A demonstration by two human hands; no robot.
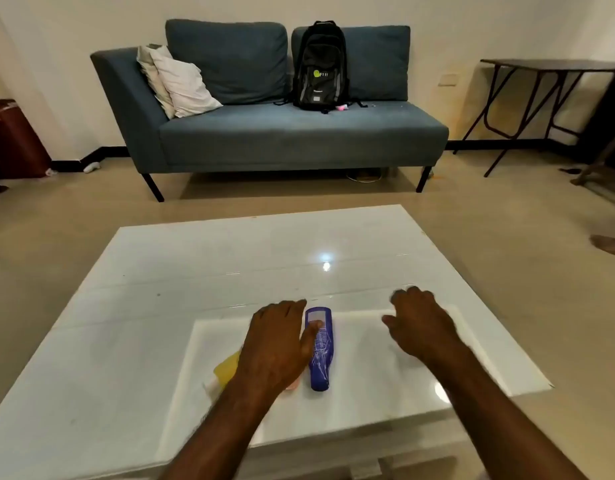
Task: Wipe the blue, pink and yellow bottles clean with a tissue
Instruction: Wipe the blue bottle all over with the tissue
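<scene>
A blue plastic bottle (pixel 319 351) lies on its side, pointing away from the viewer, just beside the person's left hand (pixel 278 344), whose thumb rests on the bottle's upper part. That hand is palm down with the fingers stretched forward and relaxed, gripping nothing that shows. A pink bottle (pixel 293 385) peeks out from under the heel of the hand, touching or nearly touching the blue one, and a yellow bottle (pixel 228 368) shows to the left of the wrist. All three lie on a flat white rectangular sheet (pixel 368 358) on a glossy white low table (pixel 160 271). The right hand (pixel 422 323) is over the sheet's right part, well apart from the bottles, palm down, fingers loosely curled and empty.
</scene>
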